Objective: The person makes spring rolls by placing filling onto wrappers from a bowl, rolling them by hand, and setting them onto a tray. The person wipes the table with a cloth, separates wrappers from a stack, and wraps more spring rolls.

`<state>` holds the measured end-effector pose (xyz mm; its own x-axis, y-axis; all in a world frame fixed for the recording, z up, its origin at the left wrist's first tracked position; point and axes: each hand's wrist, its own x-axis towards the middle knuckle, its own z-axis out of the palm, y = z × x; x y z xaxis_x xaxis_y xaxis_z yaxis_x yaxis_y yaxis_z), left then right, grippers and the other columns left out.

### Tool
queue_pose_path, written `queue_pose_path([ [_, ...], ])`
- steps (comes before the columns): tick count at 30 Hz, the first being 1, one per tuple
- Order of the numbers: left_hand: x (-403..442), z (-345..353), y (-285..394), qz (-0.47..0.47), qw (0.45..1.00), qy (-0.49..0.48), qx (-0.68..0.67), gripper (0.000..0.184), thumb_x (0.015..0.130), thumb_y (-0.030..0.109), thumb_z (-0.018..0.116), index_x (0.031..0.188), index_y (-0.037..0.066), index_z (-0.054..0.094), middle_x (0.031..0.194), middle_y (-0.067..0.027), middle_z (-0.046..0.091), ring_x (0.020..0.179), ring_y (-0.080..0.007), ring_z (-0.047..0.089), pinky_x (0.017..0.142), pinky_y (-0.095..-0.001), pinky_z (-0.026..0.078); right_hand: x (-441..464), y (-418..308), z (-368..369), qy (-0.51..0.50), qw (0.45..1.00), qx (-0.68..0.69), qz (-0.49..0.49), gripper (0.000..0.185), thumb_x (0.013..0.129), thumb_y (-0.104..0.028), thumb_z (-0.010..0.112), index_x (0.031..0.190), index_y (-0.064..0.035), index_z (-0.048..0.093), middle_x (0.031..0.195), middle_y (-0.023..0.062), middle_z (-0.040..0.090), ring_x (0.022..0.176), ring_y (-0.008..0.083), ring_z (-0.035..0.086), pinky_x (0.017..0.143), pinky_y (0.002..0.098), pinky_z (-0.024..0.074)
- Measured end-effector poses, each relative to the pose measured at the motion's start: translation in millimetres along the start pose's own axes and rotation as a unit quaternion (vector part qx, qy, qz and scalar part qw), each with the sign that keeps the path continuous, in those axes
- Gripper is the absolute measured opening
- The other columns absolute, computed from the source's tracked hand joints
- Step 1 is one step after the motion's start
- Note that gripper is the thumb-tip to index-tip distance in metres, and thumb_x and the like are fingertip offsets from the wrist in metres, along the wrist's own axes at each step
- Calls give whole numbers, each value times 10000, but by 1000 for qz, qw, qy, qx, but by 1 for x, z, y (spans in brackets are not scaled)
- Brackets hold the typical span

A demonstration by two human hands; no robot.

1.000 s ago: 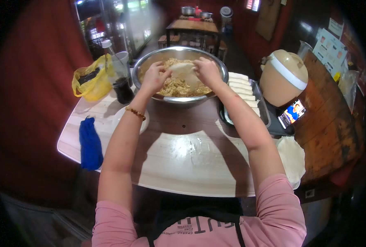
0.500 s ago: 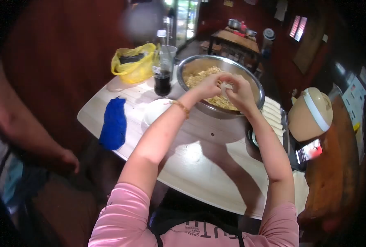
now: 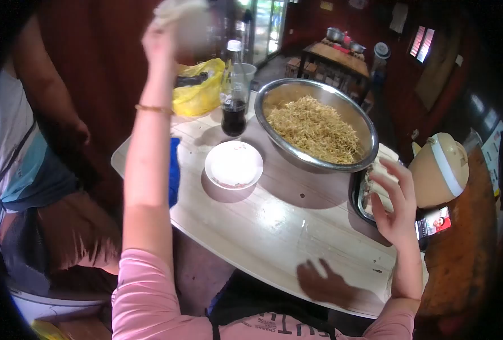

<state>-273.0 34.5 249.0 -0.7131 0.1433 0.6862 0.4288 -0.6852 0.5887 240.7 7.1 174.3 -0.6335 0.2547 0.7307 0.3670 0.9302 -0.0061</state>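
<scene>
My left hand (image 3: 159, 42) is raised at the top left, its fingers closed on a pale, thin wrapper (image 3: 178, 10) that is partly cut off by the frame edge. My right hand (image 3: 397, 207) is open, fingers spread, above the right side of the table. Close by it is a dark tray (image 3: 355, 198) of pale rolls (image 3: 384, 156), partly hidden by the hand. Between the hands stands a large steel bowl (image 3: 274, 148) heaped with bean sprouts (image 3: 313, 130). In front of it sits a small white bowl (image 3: 234, 164).
A bottle of dark liquid (image 3: 234, 116) stands by a yellow plastic bag (image 3: 200, 102). A blue cloth (image 3: 174, 175) lies behind my left forearm. At right are a beige container (image 3: 438, 173) and a lit phone (image 3: 434, 223). Another person (image 3: 47, 153) is at the left.
My hands have parted from above the steel bowl. The left has swung up and left with the wrapper; the right has come back to the tray's side with fingers spread.
</scene>
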Motion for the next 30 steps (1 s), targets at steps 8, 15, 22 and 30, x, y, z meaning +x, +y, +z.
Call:
queue_pose_path([
  [8, 60, -113, -227, -163, 878, -182, 412, 705, 716, 381, 850, 1248, -7, 600, 1197, -192, 670, 1092, -283, 657, 883, -398, 527, -64, -7, -16, -80, 986, 11, 142, 273, 732, 74, 674, 988, -20, 673, 1138, 175, 627, 969, 327, 639, 822, 393, 521],
  [15, 14, -143, -187, -57, 833, -241, 494, 609, 804, 387, 739, 1260, 3, 610, 1225, -244, 638, 1093, -393, 640, 899, -455, 516, -98, -14, -35, -65, 975, -8, 211, 260, 765, 54, 691, 1010, -32, 680, 1141, 158, 628, 1065, 355, 628, 885, 399, 513],
  [22, -36, -125, -122, -83, 881, -335, 323, 501, 912, 196, 703, 1349, 4, 551, 1155, -141, 656, 956, -153, 640, 801, -278, 526, -89, -65, -71, -104, 994, 0, 26, 332, 778, -129, 731, 1092, -56, 655, 1000, 70, 642, 842, 214, 647, 722, 325, 518],
  [30, -220, -62, 64, 79, 906, -324, 261, 415, 931, 127, 670, 1338, 97, 594, 1017, 1, 640, 815, -66, 546, 658, -202, 425, -96, -135, -144, -48, 989, 132, -52, 284, 739, -288, 833, 878, -99, 671, 887, 105, 686, 613, 231, 642, 491, 410, 492],
])
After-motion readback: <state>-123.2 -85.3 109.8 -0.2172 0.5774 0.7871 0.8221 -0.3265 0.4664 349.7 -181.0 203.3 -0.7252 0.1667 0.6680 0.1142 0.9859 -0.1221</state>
